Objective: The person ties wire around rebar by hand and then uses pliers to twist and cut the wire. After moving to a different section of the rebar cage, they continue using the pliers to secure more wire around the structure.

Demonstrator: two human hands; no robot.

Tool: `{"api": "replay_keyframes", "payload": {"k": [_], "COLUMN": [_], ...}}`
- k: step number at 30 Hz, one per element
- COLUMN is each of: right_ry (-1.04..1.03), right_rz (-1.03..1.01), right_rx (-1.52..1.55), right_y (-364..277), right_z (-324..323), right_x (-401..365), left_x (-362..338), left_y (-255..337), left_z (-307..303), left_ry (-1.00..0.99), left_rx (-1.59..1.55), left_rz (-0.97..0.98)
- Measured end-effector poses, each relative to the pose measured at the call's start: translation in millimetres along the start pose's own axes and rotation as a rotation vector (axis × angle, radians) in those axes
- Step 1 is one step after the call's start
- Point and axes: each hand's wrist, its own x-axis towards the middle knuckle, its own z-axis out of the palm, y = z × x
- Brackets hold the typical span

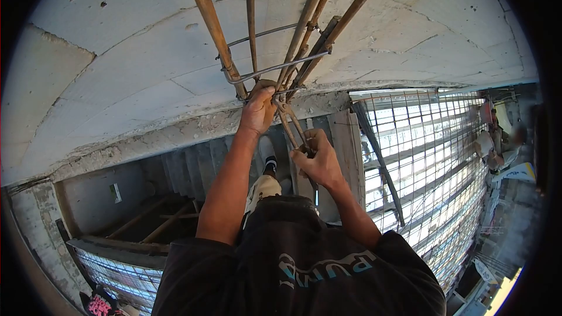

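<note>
Rusty vertical rebars rise from a concrete slab edge, ringed by thin grey steel stirrups. My left hand grips the base of the bars where a stirrup crosses them. My right hand is closed around the handles of a metal pincer tool, whose jaws meet the bars just beside my left hand's fingers. Below, my own leg and white shoe stand on the formwork.
A concrete slab fills the upper view. A rebar mesh wall runs along the right, with another person beside it. Wooden formwork and a pit with timber props lie at lower left.
</note>
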Motion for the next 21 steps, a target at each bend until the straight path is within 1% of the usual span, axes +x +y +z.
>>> {"api": "replay_keyframes", "payload": {"k": [1, 4, 6, 7, 10, 12, 13, 16, 19, 21], "right_ry": [0.139, 0.273, 0.185, 0.137, -0.268, -0.365, -0.415, -0.192, 0.071, -0.129], "right_rz": [-0.151, -0.238, -0.234, -0.233, 0.368, 0.456, 0.497, 0.291, 0.131, 0.320], "right_rx": [-0.260, -0.508, -0.488, -0.476, 0.477, 0.876, 1.075, 0.470, -0.078, 0.212], "right_y": [0.4, 6.0, 14.1, 16.0, 5.7, 14.6, 17.4, 15.6, 27.7, 18.9], "right_z": [2.9, 8.5, 8.1, 6.8, -8.0, -6.4, -5.4, 5.2, 17.2, 16.9], "right_x": [-4.5, -12.2, -12.4, -12.6, -11.3, -10.0, -8.8, -9.7, -5.1, -4.5], "left_x": [0.7, -0.4, -1.0, -0.2, -3.1, -5.4, -3.2, -4.7, 2.2, 2.3], "left_y": [0.0, 1.2, 3.0, 2.4, 4.9, 5.5, 4.0, 3.7, 1.6, 1.4], "left_z": [-0.9, 0.0, 0.6, -0.6, 7.5, 20.3, 19.5, 12.3, 15.9, 14.4], "left_ry": [-0.003, -0.031, -0.064, -0.046, 0.027, 0.087, 0.078, 0.100, 0.116, 0.101], "left_rx": [0.002, 0.017, 0.030, 0.031, 0.014, -0.024, -0.026, -0.020, -0.010, -0.021], "left_rz": [0.005, -0.001, -0.021, -0.026, -0.028, -0.014, -0.021, -0.019, 0.000, 0.010]}}
